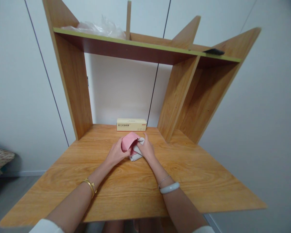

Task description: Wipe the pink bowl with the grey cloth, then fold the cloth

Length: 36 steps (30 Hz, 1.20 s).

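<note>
Box behind: Chinese txt; L grip clasps pink container, R grip pinches cloth.

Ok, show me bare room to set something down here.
Free table: left of the left forearm to the left edge, and right of the right forearm to the right edge. Crowded: the middle, where the left hand holds the pink item and the right hand the grey cloth, near the cream box.
</note>
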Tool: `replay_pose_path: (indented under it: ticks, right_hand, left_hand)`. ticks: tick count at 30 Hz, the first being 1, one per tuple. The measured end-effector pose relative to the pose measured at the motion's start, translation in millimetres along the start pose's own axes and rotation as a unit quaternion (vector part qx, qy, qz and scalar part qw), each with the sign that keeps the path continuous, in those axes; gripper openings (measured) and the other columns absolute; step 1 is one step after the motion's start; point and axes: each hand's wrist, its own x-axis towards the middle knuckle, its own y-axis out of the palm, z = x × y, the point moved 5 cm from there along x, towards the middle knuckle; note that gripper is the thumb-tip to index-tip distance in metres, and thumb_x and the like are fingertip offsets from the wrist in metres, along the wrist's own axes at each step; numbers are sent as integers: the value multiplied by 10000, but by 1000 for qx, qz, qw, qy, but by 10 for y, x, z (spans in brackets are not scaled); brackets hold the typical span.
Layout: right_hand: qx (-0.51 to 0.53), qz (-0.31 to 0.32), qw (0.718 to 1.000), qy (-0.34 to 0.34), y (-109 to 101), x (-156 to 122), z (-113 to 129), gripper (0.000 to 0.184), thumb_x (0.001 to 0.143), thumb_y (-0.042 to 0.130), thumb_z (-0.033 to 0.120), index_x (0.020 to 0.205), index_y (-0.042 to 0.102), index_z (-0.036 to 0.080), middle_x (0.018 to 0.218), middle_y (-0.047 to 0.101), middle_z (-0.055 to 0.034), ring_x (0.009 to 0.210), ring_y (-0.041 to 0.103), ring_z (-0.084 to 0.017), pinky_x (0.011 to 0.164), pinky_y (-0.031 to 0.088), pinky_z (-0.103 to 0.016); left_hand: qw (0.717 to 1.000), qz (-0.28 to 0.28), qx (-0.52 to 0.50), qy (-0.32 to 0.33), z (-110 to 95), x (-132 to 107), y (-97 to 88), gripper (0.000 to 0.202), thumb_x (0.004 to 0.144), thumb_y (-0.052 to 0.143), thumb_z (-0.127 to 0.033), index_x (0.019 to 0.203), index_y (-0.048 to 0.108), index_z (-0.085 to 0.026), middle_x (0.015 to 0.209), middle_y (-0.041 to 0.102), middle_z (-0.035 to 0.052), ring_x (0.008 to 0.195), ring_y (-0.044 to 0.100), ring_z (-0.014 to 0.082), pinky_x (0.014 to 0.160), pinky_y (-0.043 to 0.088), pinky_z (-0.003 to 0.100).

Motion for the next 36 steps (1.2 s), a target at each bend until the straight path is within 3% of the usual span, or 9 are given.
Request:
replay_pose_path:
  ticks: [9,13,15,18,21,24,28,33,36]
  right_hand:
    - [154,-34,987,-4,133,47,-88,578,793,475,207,1355,343,177,1141,628,-87,1057,579,-204,865,444,-287]
    - [206,-28,977,-39,162,45,-28,516,814,428,192,1327,367,176,1202,597,-81,1083,561,-171,898,427,-281]
    - [175,-25,984,-32,122,31,-3,544,817,455,225,1347,342,175,1166,613,-93,1043,583,-187,860,441,-282]
    - [62,-27,998,3,1,-3,28,654,810,517,298,1401,265,178,1043,658,-112,951,621,-238,783,450,-303]
    - [-40,-13,999,-2,-84,-33,85,706,819,525,337,1428,209,173,934,680,-109,890,638,-261,748,442,-317]
    - [-67,9,998,-8,-65,-38,86,700,824,517,338,1428,208,165,943,680,-110,907,636,-264,757,443,-325]
    - [1,26,1000,-1,55,-8,-20,633,816,514,277,1396,291,154,1064,653,-121,1003,605,-243,827,439,-311]
    - [150,-16,988,-34,165,55,-93,544,806,449,178,1343,361,175,1160,615,-84,1075,560,-187,894,424,-290]
    - [239,-9,969,-61,225,76,-65,439,810,406,174,1247,452,179,1140,624,-62,1034,573,-162,884,432,-284]
  left_hand:
    - [993,2,-121,-15,191,30,133,790,725,617,-473,1347,250,-153,1267,498,162,1125,531,245,946,425,381]
    - [978,25,-207,-2,125,24,169,704,770,573,-419,1320,223,-157,1148,571,128,851,627,165,748,516,312]
    - [982,7,-188,-24,138,28,135,668,766,573,-401,1300,263,-146,1000,620,86,701,616,140,646,517,287]
    - [992,-35,-113,-34,171,39,44,607,738,593,-364,1259,378,-140,881,636,47,686,606,149,650,509,289]
    - [997,-42,-68,-23,180,48,-8,564,722,592,-340,1234,452,-150,935,652,61,799,625,186,742,506,318]
    - [998,-39,-49,-1,148,49,-32,567,716,593,-335,1237,470,-149,1050,641,92,915,615,216,820,489,340]
    - [998,-36,-45,31,95,47,-40,599,710,623,-379,1249,475,-162,1095,624,102,938,603,224,843,476,345]
    - [991,-25,-127,-38,183,51,49,855,718,633,-443,1404,207,-162,1115,586,124,624,566,122,610,490,281]
    - [977,10,-210,-28,174,47,168,903,702,663,-415,1406,156,-162,1209,526,143,760,587,138,663,498,266]
